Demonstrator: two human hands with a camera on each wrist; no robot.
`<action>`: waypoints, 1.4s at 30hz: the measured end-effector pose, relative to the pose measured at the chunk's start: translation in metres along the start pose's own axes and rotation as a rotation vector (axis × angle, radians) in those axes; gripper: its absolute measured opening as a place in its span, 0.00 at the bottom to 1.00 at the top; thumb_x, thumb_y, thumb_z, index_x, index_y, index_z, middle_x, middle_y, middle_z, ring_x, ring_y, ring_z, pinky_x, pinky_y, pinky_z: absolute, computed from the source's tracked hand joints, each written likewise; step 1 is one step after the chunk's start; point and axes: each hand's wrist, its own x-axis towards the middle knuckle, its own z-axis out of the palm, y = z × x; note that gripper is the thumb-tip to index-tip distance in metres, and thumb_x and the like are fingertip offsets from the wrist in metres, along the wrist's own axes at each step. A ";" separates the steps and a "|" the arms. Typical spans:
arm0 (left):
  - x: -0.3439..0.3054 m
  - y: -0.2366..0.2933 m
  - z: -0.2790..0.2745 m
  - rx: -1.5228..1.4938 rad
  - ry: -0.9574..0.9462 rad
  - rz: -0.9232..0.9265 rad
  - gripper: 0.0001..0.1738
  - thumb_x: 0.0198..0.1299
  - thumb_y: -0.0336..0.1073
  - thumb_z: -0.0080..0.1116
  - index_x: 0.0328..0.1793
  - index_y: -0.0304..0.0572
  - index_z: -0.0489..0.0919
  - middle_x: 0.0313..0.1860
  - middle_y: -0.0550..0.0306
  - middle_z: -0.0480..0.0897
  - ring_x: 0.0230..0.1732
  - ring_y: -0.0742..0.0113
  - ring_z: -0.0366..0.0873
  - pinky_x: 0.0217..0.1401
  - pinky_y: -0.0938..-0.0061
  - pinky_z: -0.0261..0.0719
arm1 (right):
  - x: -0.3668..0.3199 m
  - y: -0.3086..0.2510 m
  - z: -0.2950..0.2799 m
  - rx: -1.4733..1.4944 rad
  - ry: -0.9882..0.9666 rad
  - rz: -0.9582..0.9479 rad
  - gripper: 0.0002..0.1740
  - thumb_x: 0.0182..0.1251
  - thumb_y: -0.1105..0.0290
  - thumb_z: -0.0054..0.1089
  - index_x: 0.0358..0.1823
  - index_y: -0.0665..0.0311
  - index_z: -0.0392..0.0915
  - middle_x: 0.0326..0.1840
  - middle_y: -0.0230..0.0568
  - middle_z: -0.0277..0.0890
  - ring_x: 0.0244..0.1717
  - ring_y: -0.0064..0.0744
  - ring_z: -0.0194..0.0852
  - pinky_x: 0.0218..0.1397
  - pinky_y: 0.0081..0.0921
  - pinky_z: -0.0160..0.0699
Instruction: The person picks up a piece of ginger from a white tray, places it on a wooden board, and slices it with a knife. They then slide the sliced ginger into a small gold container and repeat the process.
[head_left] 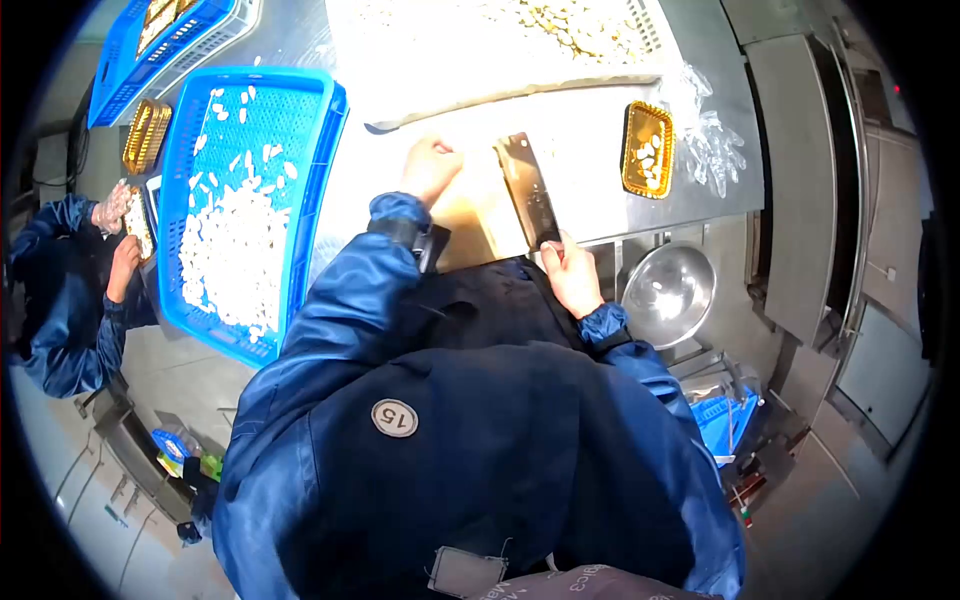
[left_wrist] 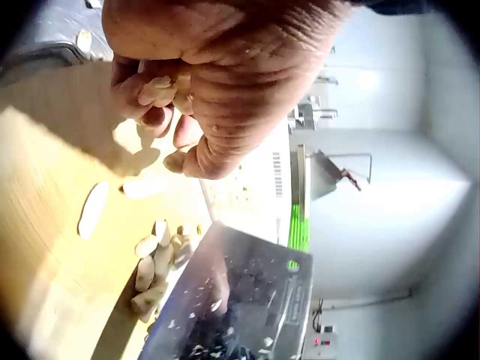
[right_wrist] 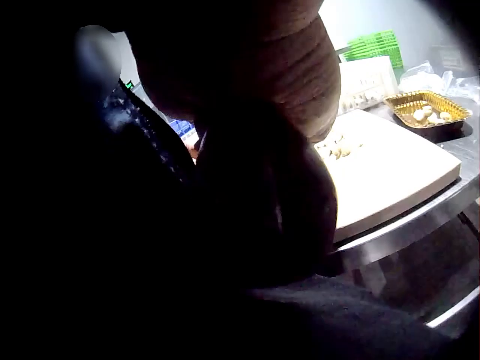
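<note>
A wooden cutting board (head_left: 475, 215) lies on the steel counter in front of me. My left hand (head_left: 432, 170) hovers over its far left part, and its curled fingers (left_wrist: 161, 105) pinch a few pale food pieces (left_wrist: 159, 88). Several more pale pieces (left_wrist: 154, 262) lie on the board beside the cleaver blade (left_wrist: 240, 300). My right hand (head_left: 568, 268) grips the handle of the cleaver (head_left: 527, 190), whose blade rests on the board pointing away from me. The right wrist view is mostly dark, filled by the right hand (right_wrist: 247, 90).
A blue crate (head_left: 320, 160) of white pieces stands at the left, and a white crate (head_left: 400, 100) at the back. A gold tray (head_left: 648, 148) and clear plastic gloves (head_left: 712, 150) lie at the right. A steel bowl (head_left: 668, 290) sits below the counter edge. Another person (head_left: 70, 290) works far left.
</note>
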 end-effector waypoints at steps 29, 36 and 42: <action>-0.042 -0.011 0.008 0.435 0.023 -0.195 0.23 0.54 0.47 0.63 0.42 0.30 0.82 0.42 0.31 0.84 0.49 0.37 0.83 0.56 0.52 0.79 | 0.021 -0.025 0.044 -0.397 -0.263 -0.121 0.15 0.73 0.65 0.51 0.52 0.69 0.74 0.33 0.65 0.80 0.37 0.68 0.80 0.43 0.53 0.78; -0.046 -0.047 -0.026 -0.490 -0.290 -0.402 0.10 0.64 0.36 0.60 0.41 0.36 0.79 0.26 0.57 0.80 0.31 0.69 0.80 0.36 0.74 0.79 | 0.028 -0.011 0.033 0.052 -0.181 -0.103 0.15 0.70 0.65 0.54 0.50 0.68 0.78 0.31 0.54 0.83 0.35 0.48 0.86 0.42 0.38 0.80; -0.077 -0.038 -0.046 -0.945 -0.185 -0.444 0.13 0.64 0.23 0.58 0.53 0.37 0.73 0.39 0.54 0.80 0.39 0.61 0.81 0.46 0.70 0.82 | 0.032 -0.013 0.046 -0.104 -0.355 -0.125 0.16 0.69 0.62 0.52 0.49 0.65 0.78 0.31 0.62 0.80 0.36 0.62 0.81 0.42 0.47 0.78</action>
